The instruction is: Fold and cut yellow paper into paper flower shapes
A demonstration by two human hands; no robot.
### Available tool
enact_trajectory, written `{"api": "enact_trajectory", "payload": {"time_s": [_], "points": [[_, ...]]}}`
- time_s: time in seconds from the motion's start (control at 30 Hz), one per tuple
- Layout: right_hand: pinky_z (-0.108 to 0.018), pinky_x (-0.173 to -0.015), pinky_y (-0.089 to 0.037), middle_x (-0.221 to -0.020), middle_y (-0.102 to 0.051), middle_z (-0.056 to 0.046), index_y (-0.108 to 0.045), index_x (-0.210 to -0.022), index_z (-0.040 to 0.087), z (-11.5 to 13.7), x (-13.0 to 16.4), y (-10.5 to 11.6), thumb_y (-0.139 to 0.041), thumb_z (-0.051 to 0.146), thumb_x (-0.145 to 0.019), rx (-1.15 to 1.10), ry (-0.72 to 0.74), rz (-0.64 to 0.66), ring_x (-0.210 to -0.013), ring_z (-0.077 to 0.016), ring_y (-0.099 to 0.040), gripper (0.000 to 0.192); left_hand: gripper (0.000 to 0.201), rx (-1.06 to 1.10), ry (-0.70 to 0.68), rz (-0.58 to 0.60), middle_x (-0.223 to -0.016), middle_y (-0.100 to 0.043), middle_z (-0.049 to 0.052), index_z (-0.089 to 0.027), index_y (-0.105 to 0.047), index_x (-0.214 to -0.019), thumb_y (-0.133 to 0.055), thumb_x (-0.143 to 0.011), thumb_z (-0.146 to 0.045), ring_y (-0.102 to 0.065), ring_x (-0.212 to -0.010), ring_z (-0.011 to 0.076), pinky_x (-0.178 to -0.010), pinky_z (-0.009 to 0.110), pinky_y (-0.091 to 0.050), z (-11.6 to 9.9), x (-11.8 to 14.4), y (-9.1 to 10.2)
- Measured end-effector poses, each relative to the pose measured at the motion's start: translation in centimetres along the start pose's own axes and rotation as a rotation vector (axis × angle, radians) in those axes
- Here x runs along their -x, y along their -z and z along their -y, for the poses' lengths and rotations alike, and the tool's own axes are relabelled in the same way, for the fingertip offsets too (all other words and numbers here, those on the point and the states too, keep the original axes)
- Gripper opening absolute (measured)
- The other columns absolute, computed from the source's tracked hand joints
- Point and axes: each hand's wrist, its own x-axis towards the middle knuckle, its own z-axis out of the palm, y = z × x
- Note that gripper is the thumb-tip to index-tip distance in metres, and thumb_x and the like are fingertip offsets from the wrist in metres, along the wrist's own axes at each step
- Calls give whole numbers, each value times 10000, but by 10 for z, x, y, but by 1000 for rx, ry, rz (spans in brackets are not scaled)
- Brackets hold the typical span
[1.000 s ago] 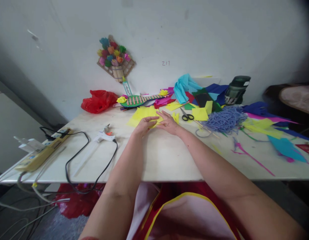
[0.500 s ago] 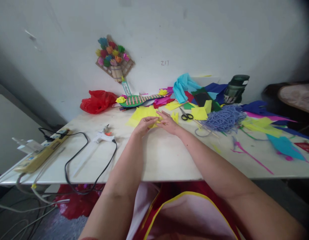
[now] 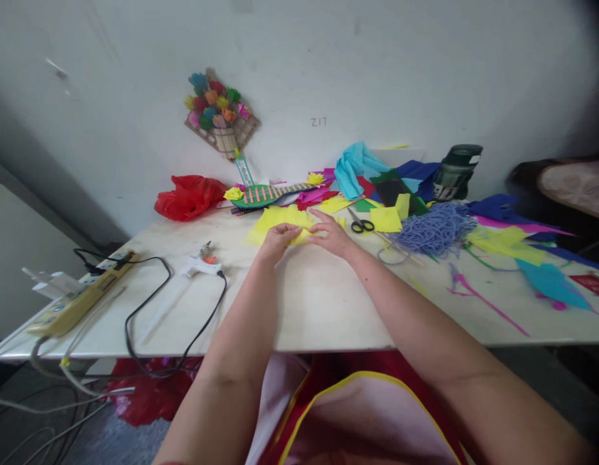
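Note:
My left hand (image 3: 279,241) is closed, its fingertips pinching a small piece of yellow crepe paper (image 3: 304,234). From the other side my right hand (image 3: 331,236) grips the same piece between thumb and fingers, with the index finger raised. Fingers cover much of the piece, so its shape is hard to make out. Under and behind my hands lies a larger yellow paper sheet (image 3: 261,226) on the white table (image 3: 323,310). Black-handled scissors (image 3: 361,226) rest just right of my right hand.
A white glue gun (image 3: 195,266) and its black cord lie left, near a power strip (image 3: 86,300). A decorated green piece (image 3: 265,195) with yellow flowers sits behind. Purple string (image 3: 432,229), coloured paper and a dark bottle (image 3: 457,173) are at right. A red plastic bag (image 3: 190,197) stands back left.
My hands have drawn slightly apart, and more of the yellow piece shows between the fingertips. The fingers of my right hand have bent further inward. Everything else lies as before.

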Motion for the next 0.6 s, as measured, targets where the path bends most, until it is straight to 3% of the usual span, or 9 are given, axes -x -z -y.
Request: {"api": "enact_trajectory", "payload": {"time_s": [0.13, 0.23, 0.4, 0.6], "points": [[-380, -927, -343, -1182, -503, -65, -655, -703, 201, 1, -2, 13, -603, 233, -662, -32, -32, -72, -1105, -207, -446, 74, 245, 18, -20, -29, -583, -571, -11, -128, -597, -674, -709, -529, -290, -484, -512, 64, -517, 201, -353, 0, -2, 1], [-329, -768, -442, -1003, -587, -68, -657, -707, 192, -2, -3, 18, -582, 263, -670, -72, -99, -138, -930, -190, -543, 110, 245, 10, -35, -53, -573, -564, -16, -128, -598, -676, -708, -528, -290, -477, -502, 58, -505, 196, -346, 1, -3, 1], [-247, -537, -435, -561, -587, 5, -662, -769, 176, -2, -1, 14, -598, 305, -647, -164, -280, -21, -535, -125, -541, 189, 245, -8, -45, -72, -561, -552, -19, -134, -597, -677, -706, -527, -294, -474, -495, 60, -499, 196, -344, 4, -5, 3], [-226, -491, -408, -497, -564, 26, -659, -759, 169, 0, 2, 4, -625, 285, -608, -185, -329, 40, -459, -105, -516, 193, 263, -34, -44, -53, -559, -546, -17, -133, -591, -690, -703, -535, -314, -460, -480, 59, -486, 197, -333, 5, -5, 2]]}}
